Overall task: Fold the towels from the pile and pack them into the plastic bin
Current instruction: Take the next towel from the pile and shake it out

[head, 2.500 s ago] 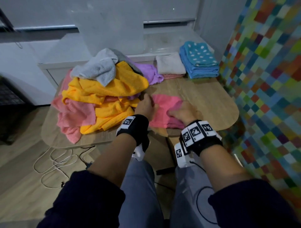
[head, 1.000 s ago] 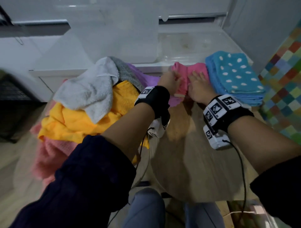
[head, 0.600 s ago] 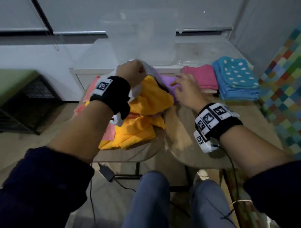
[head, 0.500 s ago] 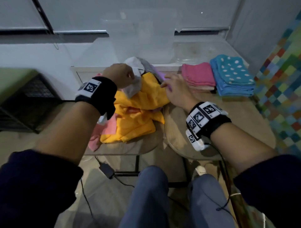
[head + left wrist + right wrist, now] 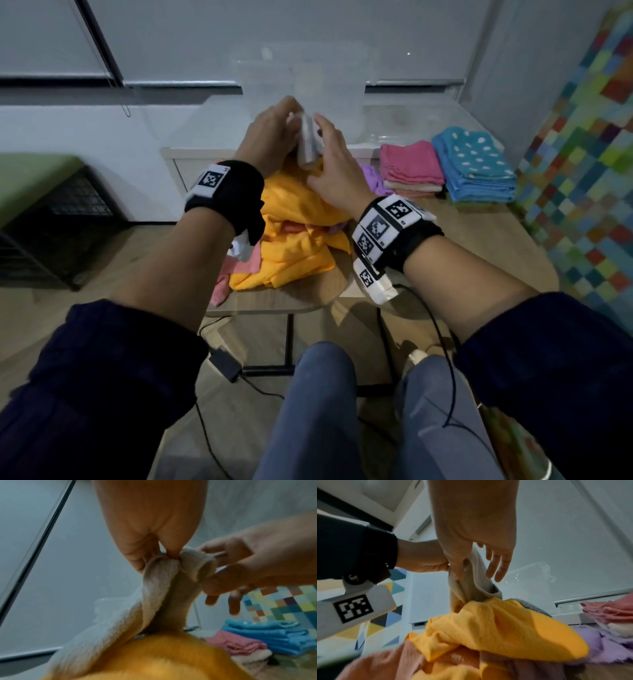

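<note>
A white towel [image 5: 307,142] hangs lifted above the pile [image 5: 294,236] at the worktop's [image 5: 479,240] left end, its lower part trailing down onto the yellow towel [image 5: 496,626] on top. The left hand [image 5: 270,137] has its grip clamped on the towel's upper edge, thumb and fingertips [image 5: 171,550] pinched together on the bunched cloth. The right hand [image 5: 337,171] meets the same edge just beside it: its thumb presses the cloth at the fold, while the other fingers [image 5: 498,566] are spread apart and straight, not wrapped round anything. Pink and purple towels show under the yellow one. Near the far right corner lie folded stacks, a pink stack [image 5: 409,168] beside a blue dotted stack [image 5: 474,164]. The clear bin [image 5: 301,89] stands behind the worktop on a white cabinet [image 5: 212,120], past the raised hands.
</note>
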A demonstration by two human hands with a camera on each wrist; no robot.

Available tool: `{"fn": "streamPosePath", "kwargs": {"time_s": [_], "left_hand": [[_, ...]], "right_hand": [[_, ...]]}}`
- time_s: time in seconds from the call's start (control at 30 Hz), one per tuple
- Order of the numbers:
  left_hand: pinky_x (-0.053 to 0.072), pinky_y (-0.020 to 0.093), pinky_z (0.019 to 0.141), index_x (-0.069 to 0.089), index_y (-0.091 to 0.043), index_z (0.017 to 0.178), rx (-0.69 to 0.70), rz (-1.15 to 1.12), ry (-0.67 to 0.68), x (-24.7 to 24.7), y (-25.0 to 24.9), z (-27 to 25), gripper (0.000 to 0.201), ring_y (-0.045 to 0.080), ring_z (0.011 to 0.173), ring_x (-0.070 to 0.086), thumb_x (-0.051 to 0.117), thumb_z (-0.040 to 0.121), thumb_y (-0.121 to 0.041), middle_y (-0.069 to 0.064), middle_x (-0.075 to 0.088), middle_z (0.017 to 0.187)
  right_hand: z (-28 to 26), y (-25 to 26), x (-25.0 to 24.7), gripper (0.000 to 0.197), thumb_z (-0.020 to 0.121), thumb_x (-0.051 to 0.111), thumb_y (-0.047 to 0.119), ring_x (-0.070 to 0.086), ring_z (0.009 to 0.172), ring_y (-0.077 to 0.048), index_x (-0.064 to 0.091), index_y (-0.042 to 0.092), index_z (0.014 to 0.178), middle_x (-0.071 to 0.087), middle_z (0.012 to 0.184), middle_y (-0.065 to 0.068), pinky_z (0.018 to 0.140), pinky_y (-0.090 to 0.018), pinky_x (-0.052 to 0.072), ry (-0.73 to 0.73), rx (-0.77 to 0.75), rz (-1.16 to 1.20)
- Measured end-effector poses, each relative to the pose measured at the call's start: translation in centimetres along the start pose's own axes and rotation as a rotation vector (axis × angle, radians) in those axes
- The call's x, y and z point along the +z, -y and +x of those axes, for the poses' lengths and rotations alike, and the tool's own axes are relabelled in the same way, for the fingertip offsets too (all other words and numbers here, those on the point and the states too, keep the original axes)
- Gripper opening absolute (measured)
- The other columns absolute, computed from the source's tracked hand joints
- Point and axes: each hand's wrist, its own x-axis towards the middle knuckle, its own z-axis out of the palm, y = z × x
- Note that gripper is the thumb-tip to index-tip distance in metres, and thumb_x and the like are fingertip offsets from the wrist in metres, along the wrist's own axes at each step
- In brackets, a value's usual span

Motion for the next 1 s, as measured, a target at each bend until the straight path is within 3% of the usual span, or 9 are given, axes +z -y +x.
{"fn": "streamPosePath", "kwargs": {"time_s": [0.13,0.23,0.3,0.43,0.5,0.63,0.73,0.83,1.0], "left_hand": [[0.034,0.028,0.069,0.056,-0.006,0.105,0.088,-0.168,-0.133,-1.3,-2.2,0.1,0.025,0.028,0.087,0.055,0.049,0.091,-0.025,0.014,0.062,0.094],[0.037,0.027,0.064,0.058,-0.02,0.094,0.071,-0.219,-0.097,-2.4,-3.0,-0.4,0.041,0.012,0.071,0.052,0.068,0.067,-0.049,-0.006,0.054,0.082],[0.041,0.031,0.069,0.06,-0.023,0.092,0.077,-0.062,0.0,-2.7,-3.3,-0.6,0.05,0.019,0.081,0.058,0.073,0.057,-0.055,-0.005,0.056,0.084],[0.041,0.034,0.073,0.066,-0.02,0.094,0.067,0.198,0.002,-1.3,-3.8,-1.1,0.03,0.031,0.098,0.06,0.072,0.075,-0.043,0.007,0.067,0.095],[0.042,0.033,0.075,0.068,-0.022,0.097,0.028,0.137,-0.039,0.0,-4.2,-1.4,0.023,0.028,0.101,0.059,0.066,0.081,-0.038,0.004,0.068,0.102],[0.046,0.034,0.073,0.06,-0.014,0.1,-0.018,-0.196,0.005,3.0,-5.7,-1.0,0.025,0.03,0.089,0.061,0.048,0.08,-0.005,0.012,0.063,0.094],[0.043,0.031,0.054,0.049,-0.017,0.095,-0.022,-0.39,0.081,4.8,-7.5,-1.1,0.02,0.02,0.056,0.049,0.045,0.085,-0.001,0.008,0.052,0.072],[0.036,0.027,0.049,0.052,-0.017,0.089,0.036,-0.329,0.144,6.0,-8.5,-1.0,0.009,0.016,0.057,0.045,0.058,0.087,-0.01,0.003,0.05,0.066],[0.025,0.025,0.055,0.053,-0.005,0.068,0.125,-0.206,0.38,8.3,-7.8,-0.5,0.036,0.015,0.063,0.039,0.075,0.076,-0.033,0.005,0.037,0.063]], "right_hand": [[0.1,1.3,-1.7,0.012,0.085,0.051,-0.001,0.057,0.087,-0.027,0.058,0.003,0.094,0.061,0.086,-0.008,0.067,-0.034,0.046,-0.27,0.089,0.198],[-0.1,0.8,-4.5,0.015,0.089,0.046,0.005,0.061,0.085,-0.023,0.053,0.019,0.088,0.06,0.091,-0.004,0.064,-0.028,0.049,-0.432,0.146,0.331],[-0.6,0.3,-7.1,0.02,0.082,0.04,0.012,0.062,0.077,-0.026,0.049,0.029,0.08,0.062,0.089,-0.008,0.06,-0.032,0.05,-0.557,0.158,0.333],[-2.2,-2.0,-12.3,0.014,0.08,0.038,0.017,0.066,0.069,-0.036,0.046,0.027,0.075,0.063,0.092,-0.023,0.051,-0.038,0.055,-0.771,0.231,0.344],[-3.3,-3.1,-14.4,0.017,0.087,0.039,0.013,0.066,0.073,-0.035,0.046,0.026,0.077,0.061,0.093,-0.017,0.053,-0.035,0.055,-0.8,0.287,0.312],[-6.5,-4.8,-17.5,0.032,0.088,0.037,0.002,0.056,0.104,-0.017,0.061,0.016,0.105,0.058,0.105,0.0,0.095,-0.032,0.047,-0.709,0.285,0.146],[-8.7,-5.5,-18.7,0.025,0.086,0.046,0.004,0.058,0.091,-0.009,0.068,0.008,0.097,0.063,0.093,-0.001,0.081,-0.027,0.05,-0.593,0.319,0.104],[-10.2,-6.1,-20.0,0.013,0.084,0.061,0.008,0.056,0.061,-0.004,0.064,0.014,0.072,0.056,0.066,0.004,0.059,-0.025,0.053,-0.534,0.425,0.11],[-12.0,-8.7,-21.6,0.033,0.088,0.061,0.039,0.058,0.062,-0.014,0.055,0.015,0.067,0.057,0.069,0.0,0.048,-0.021,0.046,-0.553,0.639,0.21]]}}
